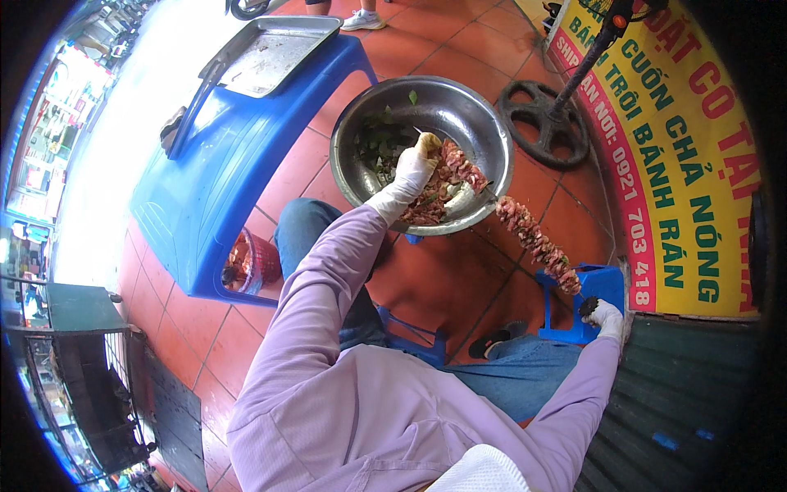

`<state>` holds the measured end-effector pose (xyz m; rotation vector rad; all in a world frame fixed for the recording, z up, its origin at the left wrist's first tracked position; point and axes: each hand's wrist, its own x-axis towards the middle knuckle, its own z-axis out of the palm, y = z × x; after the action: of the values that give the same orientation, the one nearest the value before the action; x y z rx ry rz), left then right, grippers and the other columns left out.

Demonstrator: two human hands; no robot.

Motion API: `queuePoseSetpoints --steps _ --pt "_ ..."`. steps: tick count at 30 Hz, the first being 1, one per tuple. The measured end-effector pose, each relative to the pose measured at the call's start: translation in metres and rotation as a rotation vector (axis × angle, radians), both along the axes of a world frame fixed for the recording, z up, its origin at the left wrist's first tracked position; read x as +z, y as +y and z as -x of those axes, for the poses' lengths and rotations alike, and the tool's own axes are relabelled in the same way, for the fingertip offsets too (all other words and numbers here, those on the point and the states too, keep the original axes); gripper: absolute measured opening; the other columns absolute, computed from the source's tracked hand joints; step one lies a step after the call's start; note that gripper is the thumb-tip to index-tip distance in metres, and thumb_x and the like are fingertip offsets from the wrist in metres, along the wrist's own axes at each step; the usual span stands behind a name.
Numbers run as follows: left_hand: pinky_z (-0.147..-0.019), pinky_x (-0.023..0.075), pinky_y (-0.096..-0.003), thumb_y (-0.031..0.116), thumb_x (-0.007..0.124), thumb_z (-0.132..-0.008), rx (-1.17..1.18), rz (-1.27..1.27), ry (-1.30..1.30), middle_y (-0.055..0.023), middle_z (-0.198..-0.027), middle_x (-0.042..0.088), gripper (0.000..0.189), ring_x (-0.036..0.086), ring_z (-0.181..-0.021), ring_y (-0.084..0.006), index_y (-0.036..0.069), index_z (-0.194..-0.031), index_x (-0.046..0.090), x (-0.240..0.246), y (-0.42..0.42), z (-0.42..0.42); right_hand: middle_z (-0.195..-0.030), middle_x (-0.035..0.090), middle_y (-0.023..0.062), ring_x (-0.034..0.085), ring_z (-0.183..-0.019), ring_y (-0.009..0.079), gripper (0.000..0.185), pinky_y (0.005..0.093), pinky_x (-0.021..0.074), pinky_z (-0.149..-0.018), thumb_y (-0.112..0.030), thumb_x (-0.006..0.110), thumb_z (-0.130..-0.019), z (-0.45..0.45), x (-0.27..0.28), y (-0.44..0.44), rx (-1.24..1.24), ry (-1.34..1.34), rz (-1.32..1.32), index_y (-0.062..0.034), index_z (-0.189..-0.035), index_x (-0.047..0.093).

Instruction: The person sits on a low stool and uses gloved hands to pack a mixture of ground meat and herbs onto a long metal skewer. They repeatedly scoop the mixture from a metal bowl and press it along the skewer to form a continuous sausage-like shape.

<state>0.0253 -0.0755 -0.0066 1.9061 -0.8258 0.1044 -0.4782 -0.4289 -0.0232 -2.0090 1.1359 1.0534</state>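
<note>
A long skewer (536, 237) threaded with raw sliced meat runs diagonally from the large metal bowl (497, 195) down to the right. My right hand (605, 318), in a white glove, grips its dark handle at the lower end. Over the bowl, my left hand (417, 165) in a yellow-stained glove closes around the skewer's upper part beside a thick cluster of meat; a thin pale tip shows above the fingers. Inside the bowl lie loose marinated meat (424, 211) and green leaves (384, 132).
To the left stands a blue plastic table (203, 184) bearing a metal tray (270, 55) and a long tool. Beneath it is a red basket (261, 261). A blue stool (590, 283), a black wheel-shaped stand base (544, 123) and a printed banner are at the right.
</note>
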Motion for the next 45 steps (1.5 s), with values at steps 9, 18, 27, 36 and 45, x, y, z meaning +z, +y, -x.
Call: queuePoseSetpoints --steps 9,18,27,36,45 --pt "-0.083 0.0485 -0.0419 0.012 0.061 -0.071 0.38 -0.539 -0.184 -0.0107 -0.102 0.061 0.032 0.058 -0.099 -0.0301 0.012 -0.102 0.056 -0.013 0.026 -0.078 -0.071 0.064 0.0041 0.057 -0.06 0.0162 0.018 0.0345 0.0461 -0.055 -0.01 0.074 -0.069 0.008 -0.008 -0.006 0.035 -0.013 0.011 -0.0083 -0.085 0.066" --pt "-0.077 0.0508 -0.0437 0.026 0.057 -0.083 0.381 -0.752 -0.149 -0.0133 -0.091 0.067 0.02 0.065 -0.087 -0.0308 0.015 -0.094 0.07 -0.05 0.039 -0.132 -0.073 0.065 0.0044 0.057 -0.063 0.0164 0.022 0.0352 0.0476 -0.06 -0.01 0.077 -0.068 0.012 -0.019 -0.007 -0.084 -0.036 -0.033 -0.0073 -0.087 0.066" --pt "-0.053 0.0468 -0.0221 0.004 0.057 -0.086 0.173 0.183 0.619 -0.0019 -0.071 0.065 0.017 0.056 -0.057 -0.008 0.007 -0.092 0.072 -0.017 0.049 -0.119 -0.074 0.066 0.0049 0.058 -0.065 0.0169 0.021 0.0352 0.0468 -0.061 -0.013 0.077 -0.068 0.005 -0.016 -0.011 -0.061 0.007 0.008 -0.0084 -0.086 0.067" --pt "-0.058 0.046 -0.0252 0.001 0.053 -0.081 0.041 0.163 0.859 -0.0052 -0.073 0.066 0.019 0.058 -0.062 -0.012 0.0 -0.088 0.071 0.031 0.015 -0.067 -0.073 0.066 0.0048 0.055 -0.062 0.0162 0.02 0.0356 0.0447 -0.057 -0.012 0.077 -0.069 0.01 -0.003 -0.001 -0.119 0.013 0.072 -0.0082 -0.087 0.068" --pt "-0.074 0.0537 -0.0311 -0.002 0.055 -0.088 -0.006 0.521 0.887 -0.012 -0.091 0.064 0.021 0.064 -0.079 -0.0204 -0.003 -0.109 0.056 0.002 0.012 -0.052 -0.079 0.068 0.0063 0.057 -0.065 0.018 0.025 0.0366 0.0468 -0.06 -0.011 0.078 -0.07 0.007 -0.003 -0.001 -0.04 0.0 0.06 -0.0073 -0.092 0.066"
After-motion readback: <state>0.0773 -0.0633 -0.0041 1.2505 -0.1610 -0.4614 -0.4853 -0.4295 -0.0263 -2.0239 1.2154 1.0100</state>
